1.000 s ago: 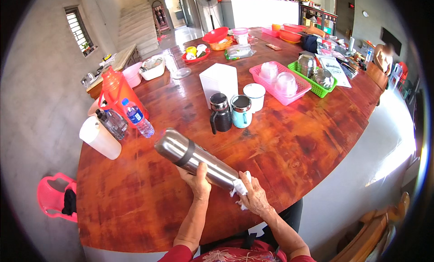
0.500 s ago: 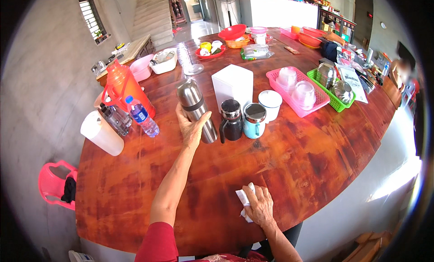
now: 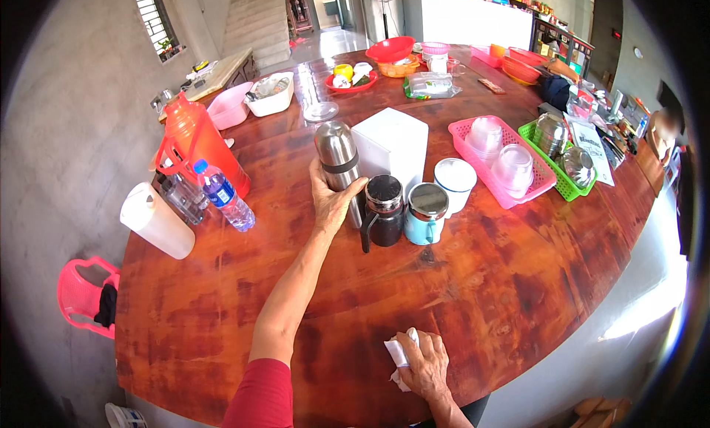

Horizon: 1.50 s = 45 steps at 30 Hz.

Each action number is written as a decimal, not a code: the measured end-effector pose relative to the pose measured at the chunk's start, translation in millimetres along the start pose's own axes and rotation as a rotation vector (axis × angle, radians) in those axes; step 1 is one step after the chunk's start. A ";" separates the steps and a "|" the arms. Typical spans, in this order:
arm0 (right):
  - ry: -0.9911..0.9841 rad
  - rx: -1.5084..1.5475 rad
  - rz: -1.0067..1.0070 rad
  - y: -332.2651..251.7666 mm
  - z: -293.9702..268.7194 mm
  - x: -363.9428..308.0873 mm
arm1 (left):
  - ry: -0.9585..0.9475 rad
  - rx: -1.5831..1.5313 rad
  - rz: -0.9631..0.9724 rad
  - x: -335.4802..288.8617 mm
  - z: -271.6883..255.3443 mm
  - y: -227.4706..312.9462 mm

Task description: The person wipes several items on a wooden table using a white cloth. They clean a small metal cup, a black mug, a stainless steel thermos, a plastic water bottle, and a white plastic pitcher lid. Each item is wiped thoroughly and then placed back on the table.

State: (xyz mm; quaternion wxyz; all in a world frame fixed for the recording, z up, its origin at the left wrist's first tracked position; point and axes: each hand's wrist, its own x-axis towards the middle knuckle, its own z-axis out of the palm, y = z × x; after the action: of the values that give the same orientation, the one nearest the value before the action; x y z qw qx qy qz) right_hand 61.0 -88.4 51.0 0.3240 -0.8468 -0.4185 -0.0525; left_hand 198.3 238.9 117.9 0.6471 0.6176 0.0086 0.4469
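Note:
My left hand [image 3: 333,204] is wrapped round a stainless steel thermos flask [image 3: 339,162] with a dark band below its cap. The flask is upright, close beside a black mug [image 3: 385,219] with a steel lid and in front of a white box [image 3: 396,143]. Right of the black mug stand a light blue lidded mug [image 3: 426,222] and a white enamel cup [image 3: 457,182]. Near the table's front edge, my right hand [image 3: 425,363] is closed on a crumpled white tissue [image 3: 398,354] resting against the wood.
On the left stand an orange thermos jug [image 3: 200,136], a water bottle [image 3: 225,195] and a whitish pitcher [image 3: 159,222]. A pink basket [image 3: 514,195] of plastic bowls and a green basket [image 3: 569,191] of metal cups lie right. Red plates and bowls sit far back.
My left hand has brought the flask rightward, nearer the black mug and the white box. My right hand keeps its grip on the tissue near the front edge. The view has shifted slightly.

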 end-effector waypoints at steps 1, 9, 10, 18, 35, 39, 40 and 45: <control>0.000 -0.002 0.002 0.1 -0.4 0.3 | -0.006 0.017 0.021 0.8 1.5 -1.1; -0.008 0.004 0.001 -4.1 -3.4 3.9 | -0.037 0.045 0.026 6.4 -3.4 -8.9; 0.003 0.001 0.005 -4.8 -3.0 4.0 | -0.027 0.065 0.038 5.2 -3.8 -10.8; 0.040 0.011 0.014 -5.3 1.0 1.2 | -0.032 0.185 0.033 -2.0 -4.7 -11.9; 0.068 -0.034 -0.011 -6.9 1.6 2.5 | 0.902 1.107 0.120 23.7 -199.6 49.5; 0.036 -0.030 -0.030 -9.8 1.8 2.4 | 0.488 0.610 -0.050 30.2 -273.1 33.0; 0.029 -0.029 -0.029 -9.9 1.0 2.3 | 0.530 0.641 -0.002 30.1 -277.3 25.4; 0.034 -0.049 -0.013 -9.1 -1.9 1.3 | 0.450 0.494 0.059 12.0 -241.7 22.7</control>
State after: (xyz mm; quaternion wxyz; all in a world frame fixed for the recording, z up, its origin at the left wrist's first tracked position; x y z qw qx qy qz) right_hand 55.5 -84.7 57.5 0.3097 -0.8509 -0.4169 -0.0792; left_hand 56.4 433.7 85.4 0.4463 0.6417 0.2414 0.5751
